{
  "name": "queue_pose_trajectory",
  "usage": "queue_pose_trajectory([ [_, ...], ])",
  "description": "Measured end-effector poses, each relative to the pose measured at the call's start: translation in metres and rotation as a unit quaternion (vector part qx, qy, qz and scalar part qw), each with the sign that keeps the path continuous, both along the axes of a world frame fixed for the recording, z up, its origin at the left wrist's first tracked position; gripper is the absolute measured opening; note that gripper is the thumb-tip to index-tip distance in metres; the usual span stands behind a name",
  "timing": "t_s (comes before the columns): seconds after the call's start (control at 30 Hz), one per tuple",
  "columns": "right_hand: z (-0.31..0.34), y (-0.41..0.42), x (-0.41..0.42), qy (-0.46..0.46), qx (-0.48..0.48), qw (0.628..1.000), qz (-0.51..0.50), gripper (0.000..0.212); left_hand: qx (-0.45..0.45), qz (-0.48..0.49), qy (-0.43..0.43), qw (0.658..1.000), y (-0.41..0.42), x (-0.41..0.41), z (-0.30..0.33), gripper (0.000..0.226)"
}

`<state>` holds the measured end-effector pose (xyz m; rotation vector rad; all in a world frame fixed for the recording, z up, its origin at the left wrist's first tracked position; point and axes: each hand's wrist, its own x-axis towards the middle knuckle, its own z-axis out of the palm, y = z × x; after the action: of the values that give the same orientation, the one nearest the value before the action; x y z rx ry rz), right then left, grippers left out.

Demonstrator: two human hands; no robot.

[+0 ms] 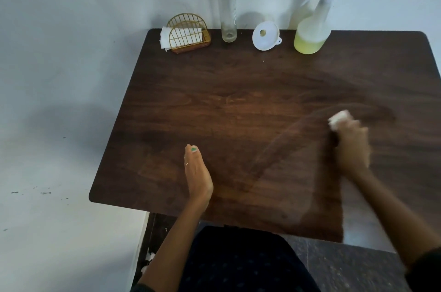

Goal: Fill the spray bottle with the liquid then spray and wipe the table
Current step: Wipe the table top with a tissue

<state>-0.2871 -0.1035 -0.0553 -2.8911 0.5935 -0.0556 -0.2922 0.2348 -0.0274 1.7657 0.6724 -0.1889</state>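
A single head-worn view looks forward and steeply down from the near edge of a dark wooden table [214,105], close above it. It faces the white wall [71,17] toward 12 o'clock; the person's lap sits at 6 o'clock. Wide-angle bending bows the table's edges. No second view overlaps it.
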Motion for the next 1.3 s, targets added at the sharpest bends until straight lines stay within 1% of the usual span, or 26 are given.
queue_pose_trajectory([
  [0.03, -0.004, 0.033, -0.016, -0.007, -0.011, 0.997, 0.080, 0.036, 0.005, 0.000, 0.000, 1.000, -0.001, 0.000, 0.000, 0.063],
  [0.07, -0.005, 0.068, -0.038, -0.017, -0.009, 0.986, 0.166, 0.039, 0.009, 0.001, 0.000, 1.000, -0.003, 0.000, 0.001, 0.062],
  [0.1, -0.011, 0.101, -0.061, -0.024, 0.009, 0.968, 0.250, 0.042, 0.013, 0.003, -0.004, 1.000, -0.005, 0.000, 0.002, 0.061],
  [0.13, -0.015, 0.132, -0.087, -0.012, 0.033, 0.943, 0.330, 0.041, 0.015, 0.003, -0.011, 1.000, -0.006, 0.000, 0.002, 0.060],
  [0.17, -0.019, 0.156, -0.110, 0.009, 0.065, 0.917, 0.395, 0.034, 0.018, 0.002, -0.017, 1.000, -0.007, 0.000, 0.002, 0.059],
  [0.2, -0.026, 0.165, -0.120, 0.009, 0.058, 0.890, 0.452, 0.034, 0.022, -0.001, -0.019, 1.000, -0.008, 0.000, 0.002, 0.058],
  [0.23, -0.029, 0.158, -0.116, 0.015, 0.085, 0.868, 0.488, 0.037, 0.025, -0.006, -0.019, 0.999, -0.008, 0.001, 0.002, 0.058],
  [0.27, -0.020, 0.151, -0.110, 0.014, 0.104, 0.861, 0.497, 0.037, 0.027, -0.010, -0.019, 0.999, -0.008, 0.001, 0.002, 0.058],
  [0.3, -0.006, 0.142, -0.100, 0.017, 0.153, 0.875, 0.459, 0.037, 0.028, -0.014, -0.020, 0.999, -0.008, 0.002, 0.002, 0.057],
  [0.33, 0.018, 0.129, -0.088, 0.030, 0.206, 0.903, 0.376, 0.034, 0.030, -0.017, -0.017, 0.999, -0.007, 0.002, 0.001, 0.058],
  [0.37, 0.032, 0.110, -0.076, 0.021, 0.220, 0.928, 0.301, 0.027, 0.032, -0.021, -0.014, 0.999, -0.006, 0.002, 0.000, 0.058],
  [0.43, 0.056, 0.065, -0.054, -0.022, 0.188, 0.968, 0.164, 0.018, 0.031, -0.026, -0.003, 0.999, -0.006, 0.000, -0.002, 0.060],
  [0.47, 0.063, 0.037, -0.045, -0.013, 0.173, 0.982, 0.072, 0.020, 0.029, -0.029, -0.001, 0.999, -0.008, -0.002, -0.001, 0.059],
  [0.5, 0.059, 0.006, -0.037, 0.006, 0.131, 0.991, -0.017, 0.025, 0.028, -0.032, -0.001, 0.999, -0.009, -0.004, -0.001, 0.059],
  [0.57, 0.037, -0.041, -0.029, 0.061, 0.067, 0.985, -0.150, 0.042, 0.026, -0.038, -0.004, 0.999, -0.012, -0.007, -0.001, 0.058],
  [0.6, 0.025, -0.055, -0.029, 0.080, 0.056, 0.978, -0.184, 0.049, 0.025, -0.040, -0.004, 0.999, -0.012, -0.008, -0.001, 0.057],
  [0.67, 0.007, -0.064, -0.017, 0.093, 0.047, 0.971, -0.216, 0.054, 0.020, -0.043, -0.010, 0.999, -0.010, -0.007, -0.001, 0.056],
  [0.77, 0.003, -0.045, 0.018, 0.085, 0.060, 0.968, -0.230, 0.062, 0.006, -0.032, -0.016, 0.999, -0.003, -0.003, 0.001, 0.056],
  [0.87, 0.006, -0.012, 0.063, 0.094, 0.071, 0.975, -0.189, 0.084, -0.001, -0.030, -0.012, 0.999, 0.012, 0.000, 0.002, 0.059],
  [0.9, 0.006, 0.004, 0.080, 0.096, 0.072, 0.979, -0.165, 0.088, 0.001, -0.034, -0.014, 0.999, 0.018, 0.001, 0.000, 0.058],
  [1.0, 0.006, 0.074, 0.133, 0.104, 0.069, 0.991, -0.056, 0.085, 0.020, -0.033, -0.023, 0.999, 0.039, 0.007, -0.002, 0.054],
  [1.07, 0.009, 0.132, 0.161, 0.121, 0.084, 0.989, 0.019, 0.087, 0.019, -0.012, -0.029, 0.999, 0.055, 0.011, -0.001, 0.055],
  [1.13, 0.010, 0.196, 0.177, 0.139, 0.094, 0.981, 0.093, 0.088, 0.012, 0.014, -0.028, 0.999, 0.074, 0.016, -0.002, 0.057],
  [1.2, 0.006, 0.263, 0.180, 0.144, 0.090, 0.968, 0.187, 0.089, 0.024, 0.024, -0.038, 0.999, 0.091, 0.022, -0.002, 0.055],
  [1.27, 0.004, 0.327, 0.167, 0.144, 0.093, 0.942, 0.288, 0.091, 0.051, 0.032, -0.065, 0.996, 0.106, 0.026, 0.001, 0.052],
  [1.3, 0.006, 0.355, 0.155, 0.148, 0.092, 0.923, 0.344, 0.089, 0.072, 0.036, -0.083, 0.993, 0.112, 0.028, 0.002, 0.051],
])
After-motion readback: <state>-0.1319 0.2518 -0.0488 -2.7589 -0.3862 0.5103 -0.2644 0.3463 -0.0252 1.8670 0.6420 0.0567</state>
